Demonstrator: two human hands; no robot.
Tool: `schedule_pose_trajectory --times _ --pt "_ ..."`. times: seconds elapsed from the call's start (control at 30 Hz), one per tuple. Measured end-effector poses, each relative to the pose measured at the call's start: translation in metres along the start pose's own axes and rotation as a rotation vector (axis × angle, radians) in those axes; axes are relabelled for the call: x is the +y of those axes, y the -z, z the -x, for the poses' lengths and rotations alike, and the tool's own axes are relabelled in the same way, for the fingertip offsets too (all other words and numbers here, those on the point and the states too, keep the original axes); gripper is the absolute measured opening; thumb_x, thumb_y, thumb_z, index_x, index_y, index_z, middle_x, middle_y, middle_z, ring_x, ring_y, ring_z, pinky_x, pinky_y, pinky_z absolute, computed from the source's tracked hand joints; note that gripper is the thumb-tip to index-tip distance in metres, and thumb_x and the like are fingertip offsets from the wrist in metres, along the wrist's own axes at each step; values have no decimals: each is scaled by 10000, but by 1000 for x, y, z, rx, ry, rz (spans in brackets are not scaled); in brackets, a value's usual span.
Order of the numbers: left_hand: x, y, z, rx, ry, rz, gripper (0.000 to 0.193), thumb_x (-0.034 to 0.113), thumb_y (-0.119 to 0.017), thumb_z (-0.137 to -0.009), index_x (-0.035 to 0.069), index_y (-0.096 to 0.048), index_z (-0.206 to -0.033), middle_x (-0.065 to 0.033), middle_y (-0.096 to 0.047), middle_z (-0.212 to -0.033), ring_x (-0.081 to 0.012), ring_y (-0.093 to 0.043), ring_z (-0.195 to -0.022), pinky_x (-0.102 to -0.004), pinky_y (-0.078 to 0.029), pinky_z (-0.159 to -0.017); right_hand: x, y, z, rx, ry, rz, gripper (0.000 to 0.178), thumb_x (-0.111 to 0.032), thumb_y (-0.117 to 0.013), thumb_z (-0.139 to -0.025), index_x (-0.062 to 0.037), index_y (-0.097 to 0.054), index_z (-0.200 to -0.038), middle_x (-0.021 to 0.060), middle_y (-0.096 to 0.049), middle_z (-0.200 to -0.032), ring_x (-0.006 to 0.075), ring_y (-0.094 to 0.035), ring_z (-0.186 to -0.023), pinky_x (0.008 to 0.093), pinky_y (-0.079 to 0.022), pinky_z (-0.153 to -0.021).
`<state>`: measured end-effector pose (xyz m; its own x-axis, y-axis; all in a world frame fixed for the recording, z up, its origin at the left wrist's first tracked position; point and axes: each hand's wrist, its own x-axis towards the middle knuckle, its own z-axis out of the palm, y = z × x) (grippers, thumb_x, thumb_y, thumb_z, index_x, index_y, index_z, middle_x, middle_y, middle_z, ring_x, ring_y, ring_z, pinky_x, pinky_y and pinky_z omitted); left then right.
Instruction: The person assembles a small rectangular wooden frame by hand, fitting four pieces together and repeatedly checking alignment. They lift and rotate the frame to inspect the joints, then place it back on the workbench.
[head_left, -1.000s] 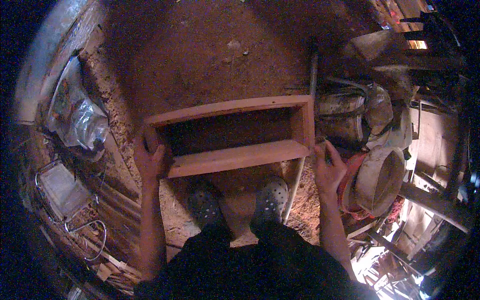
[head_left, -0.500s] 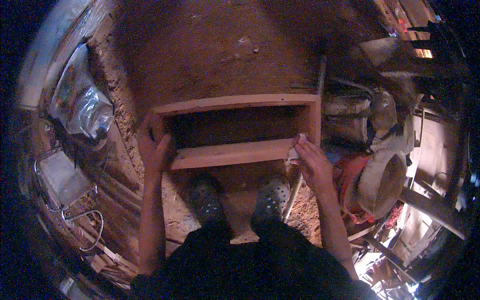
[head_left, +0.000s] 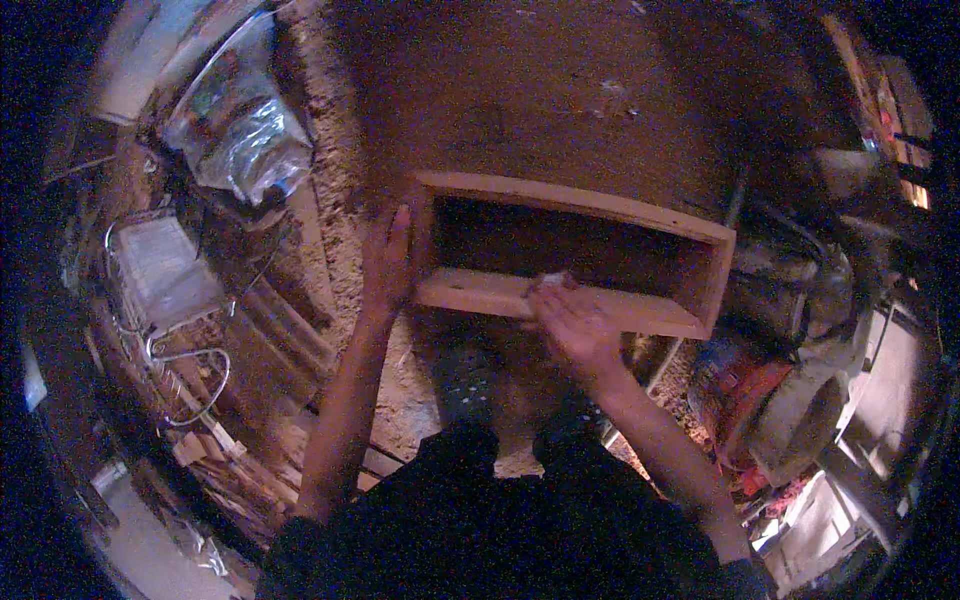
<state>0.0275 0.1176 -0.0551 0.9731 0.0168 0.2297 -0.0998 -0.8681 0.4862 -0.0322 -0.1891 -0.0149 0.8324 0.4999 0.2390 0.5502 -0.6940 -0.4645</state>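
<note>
pale scrap, indistinct in right hand

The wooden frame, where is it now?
In the head view, the frame is slightly right of centre, with the left hand at its left end and the right hand over its near side.

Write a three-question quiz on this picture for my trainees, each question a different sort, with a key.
1. True or false: the left hand is at the left end of the wooden frame.
2. Short answer: what does the right hand hold at the near board?
3. Multiple choice: on which side of the frame is the shiny plastic? A) left; B) right.

Key: 1. True. 2. A small pale piece. 3. A.
</note>
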Motion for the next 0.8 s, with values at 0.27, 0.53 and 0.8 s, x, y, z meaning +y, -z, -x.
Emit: schedule_pose_trajectory --times 0.27,0.53,0.8 --pt "-5 56 61 -53 856 648 385 320 -537 -1045 57 -603 -1318 -82 -652 -1128 -152 -614 -1008 -273 -494 -858 -48 -35 -61 -173 127 -81 410 -129 -653 -822 7 -633 -1209 179 -685 -1189 324 -657 -1121 483 -528 -961" --pt "9 58 62 -61 825 574 404 306 -600 -1015 51 -599 -1329 -101 -644 -1247 -199 -609 -1118 -331 -479 -944 -54 -36 -63 -87 93 -69 398 -138 -674 -835 2 -635 -1205 175 -684 -1206 325 -651 -1127 489 -497 -1022" --pt "35 63 48 -32 654 501 402 272 -646 -989 72 -602 -1335 -101 -636 -1307 -213 -600 -1163 -339 -453 -1010 -43 -20 -60 -159 21 -215 404 -133 -672 -853 -62 -635 -1249 172 -678 -1231 332 -642 -1164 472 -513 -1003"
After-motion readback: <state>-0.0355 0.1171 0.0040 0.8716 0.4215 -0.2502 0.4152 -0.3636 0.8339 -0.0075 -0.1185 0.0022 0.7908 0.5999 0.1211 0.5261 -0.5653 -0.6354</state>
